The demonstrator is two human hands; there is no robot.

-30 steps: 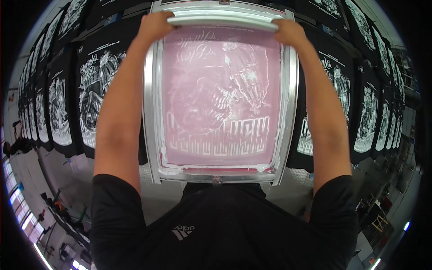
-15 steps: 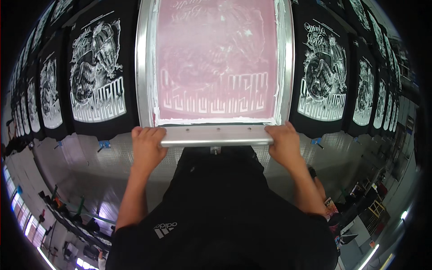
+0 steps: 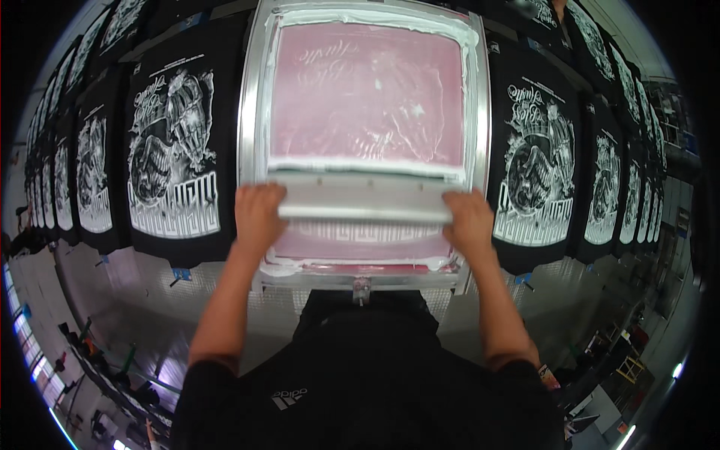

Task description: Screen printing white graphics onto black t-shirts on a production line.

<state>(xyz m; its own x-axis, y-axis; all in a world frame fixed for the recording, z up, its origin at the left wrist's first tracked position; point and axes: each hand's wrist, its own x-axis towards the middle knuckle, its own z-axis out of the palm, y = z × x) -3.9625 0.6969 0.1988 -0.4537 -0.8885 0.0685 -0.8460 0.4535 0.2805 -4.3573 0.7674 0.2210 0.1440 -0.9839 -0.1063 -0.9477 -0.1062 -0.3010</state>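
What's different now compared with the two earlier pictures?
The squeegee went from the screen's far end to its near edge, and is now partway back, away from the person. The left hand and right hand moved with it. Unchanged: both hands' grip, and the printed shirts on either side.

Screen mesh [image 3: 367, 97]: faint script [image 3: 326, 61] is carried near the upper left corner; angular lettering [image 3: 367, 232] toward the lower edge is partly covered by the squeegee [image 3: 367, 198].
Left shirt [image 3: 172, 135]: white script [image 3: 155, 97] is printed; block characters [image 3: 174, 204] are set toward the lower edge.
Right shirt [image 3: 536, 157]: likewise printed.
Worn shirt [image 3: 367, 375]: a pale worded logo [image 3: 287, 400] is borne.
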